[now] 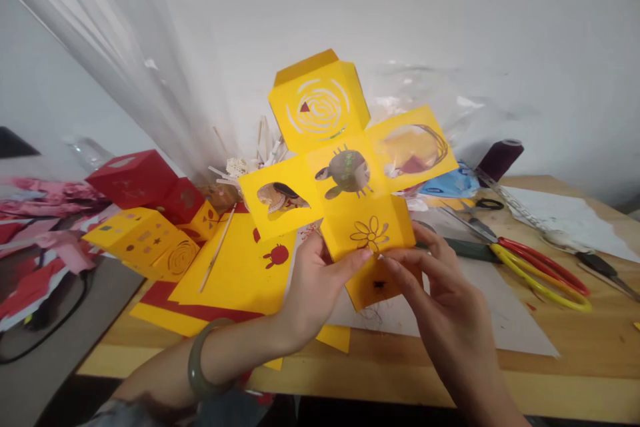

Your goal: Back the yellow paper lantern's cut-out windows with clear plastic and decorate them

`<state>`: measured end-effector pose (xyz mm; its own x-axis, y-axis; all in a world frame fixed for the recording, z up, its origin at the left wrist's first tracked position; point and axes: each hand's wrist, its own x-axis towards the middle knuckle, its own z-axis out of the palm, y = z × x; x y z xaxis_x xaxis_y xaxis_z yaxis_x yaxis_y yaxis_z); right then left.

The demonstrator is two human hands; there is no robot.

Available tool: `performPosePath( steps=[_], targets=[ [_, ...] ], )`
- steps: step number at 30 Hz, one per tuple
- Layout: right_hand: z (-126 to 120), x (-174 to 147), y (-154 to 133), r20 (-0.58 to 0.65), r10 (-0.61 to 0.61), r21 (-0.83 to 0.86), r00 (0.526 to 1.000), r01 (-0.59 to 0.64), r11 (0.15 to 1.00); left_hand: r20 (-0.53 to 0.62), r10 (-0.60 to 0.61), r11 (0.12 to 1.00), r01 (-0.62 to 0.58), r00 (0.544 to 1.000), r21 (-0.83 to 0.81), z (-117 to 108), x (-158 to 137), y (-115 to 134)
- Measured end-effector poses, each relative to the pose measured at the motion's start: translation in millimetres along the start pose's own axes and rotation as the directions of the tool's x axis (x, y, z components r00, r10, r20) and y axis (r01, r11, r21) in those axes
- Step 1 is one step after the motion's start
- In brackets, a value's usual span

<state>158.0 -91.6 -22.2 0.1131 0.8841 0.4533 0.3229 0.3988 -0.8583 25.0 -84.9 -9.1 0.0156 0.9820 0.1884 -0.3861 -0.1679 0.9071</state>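
Both my hands hold up a yellow paper box net (330,227), a cross of square panels with folded edge tabs. Its panels have cut-out shapes: a spiral, a rabbit-like animal, a flower and large openings. My left hand (320,287) grips the lower left edge, its thumb at the flower panel. My right hand (440,287) is closed on the lower right edge, thumb and fingertips near the fold below the flower. The lowest panel bends downward between the hands and shows a small dark cut-out.
Left are yellow box (143,240), red box (133,180), yellow sheets (240,273) and a thin stick (218,247). Right lie red-and-yellow-handled scissors (540,267), smaller black scissors (483,207) and a dark thread spool (500,157). White paper (510,320) covers part of the wooden table (550,380).
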Motion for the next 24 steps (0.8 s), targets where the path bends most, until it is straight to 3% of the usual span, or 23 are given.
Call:
performPosePath(
  steps=[11, 24],
  targets=[
    [8, 4, -4, -0.011, -0.051, -0.043, 0.999, 0.051, 0.998, -0.006, -0.007, 1.0, 0.007, 1.0, 0.026, 0, 1, 2],
    [7, -3, -10, -0.059, -0.147, -0.217, 0.987, 0.131, 0.967, -0.019, -0.019, 1.0, 0.019, 1.0, 0.019, 2, -5, 2]
  ],
)
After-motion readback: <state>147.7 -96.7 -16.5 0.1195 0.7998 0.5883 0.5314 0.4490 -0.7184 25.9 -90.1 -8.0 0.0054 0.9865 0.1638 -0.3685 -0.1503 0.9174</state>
